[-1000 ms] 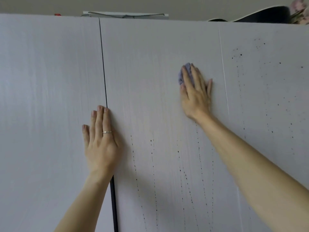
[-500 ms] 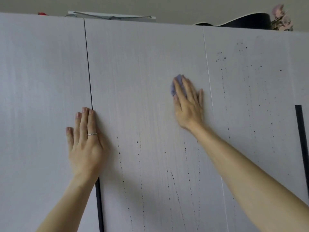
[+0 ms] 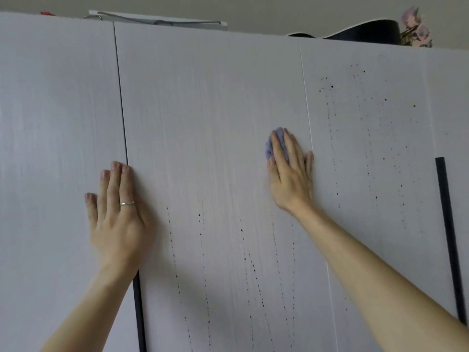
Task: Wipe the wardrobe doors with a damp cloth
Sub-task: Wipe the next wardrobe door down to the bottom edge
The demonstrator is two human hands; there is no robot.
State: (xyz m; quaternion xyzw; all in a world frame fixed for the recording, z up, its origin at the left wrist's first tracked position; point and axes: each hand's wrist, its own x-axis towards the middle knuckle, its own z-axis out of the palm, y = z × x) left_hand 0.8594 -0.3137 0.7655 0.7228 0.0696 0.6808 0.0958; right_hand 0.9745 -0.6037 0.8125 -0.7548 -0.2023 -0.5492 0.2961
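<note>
Pale grey wardrobe doors fill the view. My right hand (image 3: 290,171) presses a small purple cloth (image 3: 276,144) flat against the middle door (image 3: 208,118), close to its right seam; only the cloth's upper left part shows past my fingers. My left hand (image 3: 116,214), wearing a ring, lies flat with fingers together on the left door (image 3: 55,118), right beside the dark gap between the doors. Lines of dark specks (image 3: 253,265) run down the middle door below my right hand. More specks (image 3: 365,118) dot the right door.
A dark vertical handle strip (image 3: 448,237) is on the right door. On top of the wardrobe lie a flat white box (image 3: 157,21), a dark curved object (image 3: 360,34) and dried flowers (image 3: 416,29).
My right hand has slid the cloth down the middle door. The view has shifted, so the right door's dark strip has come into sight. My left hand stays on the left door.
</note>
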